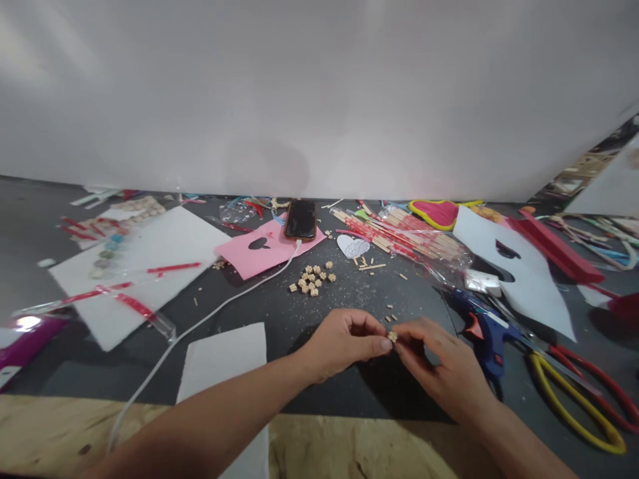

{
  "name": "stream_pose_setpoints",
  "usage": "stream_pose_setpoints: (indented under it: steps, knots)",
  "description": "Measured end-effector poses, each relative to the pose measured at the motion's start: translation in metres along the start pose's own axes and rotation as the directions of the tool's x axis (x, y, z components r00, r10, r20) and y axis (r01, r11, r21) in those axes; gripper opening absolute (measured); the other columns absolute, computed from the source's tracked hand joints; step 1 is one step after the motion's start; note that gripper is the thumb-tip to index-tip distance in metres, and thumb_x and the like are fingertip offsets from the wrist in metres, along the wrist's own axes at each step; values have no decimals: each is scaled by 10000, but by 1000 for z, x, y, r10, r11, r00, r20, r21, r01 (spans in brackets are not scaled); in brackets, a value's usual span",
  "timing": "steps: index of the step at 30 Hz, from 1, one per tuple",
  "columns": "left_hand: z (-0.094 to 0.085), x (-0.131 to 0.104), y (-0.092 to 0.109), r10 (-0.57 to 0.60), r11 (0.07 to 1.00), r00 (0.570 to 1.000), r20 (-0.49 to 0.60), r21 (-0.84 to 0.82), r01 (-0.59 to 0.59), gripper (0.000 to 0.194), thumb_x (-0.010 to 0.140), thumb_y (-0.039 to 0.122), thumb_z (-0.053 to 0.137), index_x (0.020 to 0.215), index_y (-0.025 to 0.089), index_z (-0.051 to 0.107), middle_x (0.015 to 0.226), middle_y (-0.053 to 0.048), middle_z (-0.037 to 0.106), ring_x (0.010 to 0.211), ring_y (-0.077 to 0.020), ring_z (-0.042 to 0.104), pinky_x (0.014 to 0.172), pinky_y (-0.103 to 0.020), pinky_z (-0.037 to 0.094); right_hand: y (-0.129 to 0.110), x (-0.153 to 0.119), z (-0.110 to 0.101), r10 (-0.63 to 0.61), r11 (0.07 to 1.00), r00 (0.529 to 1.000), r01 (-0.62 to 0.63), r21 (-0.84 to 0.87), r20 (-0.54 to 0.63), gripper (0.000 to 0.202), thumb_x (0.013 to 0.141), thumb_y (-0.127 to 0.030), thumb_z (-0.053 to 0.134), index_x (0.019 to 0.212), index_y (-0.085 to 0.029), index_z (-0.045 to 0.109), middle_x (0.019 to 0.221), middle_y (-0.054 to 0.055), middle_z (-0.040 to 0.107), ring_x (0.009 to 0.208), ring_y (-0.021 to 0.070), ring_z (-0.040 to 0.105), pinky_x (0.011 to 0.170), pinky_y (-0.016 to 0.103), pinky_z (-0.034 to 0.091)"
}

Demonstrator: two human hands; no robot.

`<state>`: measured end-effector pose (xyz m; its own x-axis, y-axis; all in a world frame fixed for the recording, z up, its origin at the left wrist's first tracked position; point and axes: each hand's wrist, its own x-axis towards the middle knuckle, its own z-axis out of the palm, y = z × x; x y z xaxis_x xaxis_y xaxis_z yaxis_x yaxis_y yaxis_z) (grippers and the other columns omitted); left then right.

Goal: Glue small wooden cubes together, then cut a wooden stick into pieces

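Observation:
A small flower-shaped cluster of cut wooden stick pieces [393,336] is pinched between the fingertips of both hands, low over the dark tabletop. My left hand [344,342] grips it from the left with thumb and forefinger. From the right, my right hand [442,362] holds its other side, fingers curled. Beyond them lies a pile of similar wooden clusters [310,278]. Several short cut stick pieces [391,318] are scattered just past my fingertips. The side of the held cluster towards my palms is partly hidden.
A blue glue gun [482,326] and scissors with red and yellow handles [574,399] lie at right. Bundled wooden sticks [399,233] and a phone [300,219] on pink paper [244,253] are at the back. A white cable [200,324] crosses the left, near white sheets [224,352].

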<state>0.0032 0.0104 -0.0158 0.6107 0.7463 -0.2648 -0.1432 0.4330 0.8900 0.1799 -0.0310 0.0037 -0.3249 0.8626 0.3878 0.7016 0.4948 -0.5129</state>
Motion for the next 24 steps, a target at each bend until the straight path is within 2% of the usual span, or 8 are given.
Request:
stream_pose_setpoints:
  steps: [7,24]
  knots:
    - [1,-1,2,44,997,999,14,57,-45,267,672,357,692,738,105,638,671,-24,632,511,-53,442,488,-186,317,2,-1,3,-20,999,1000,20,30,8,131,807,-155,542,916,-222,571,758,-5,619,657,93,583,581,184,463]
    - [1,0,-1,39,998,999,6,39,-39,267,650,371,702,706,118,637,649,-16,642,500,-58,449,503,-196,345,1,-1,3,2,997,1000,-4,75,31,144,821,-137,520,921,-228,568,773,-5,630,698,96,598,633,195,473]
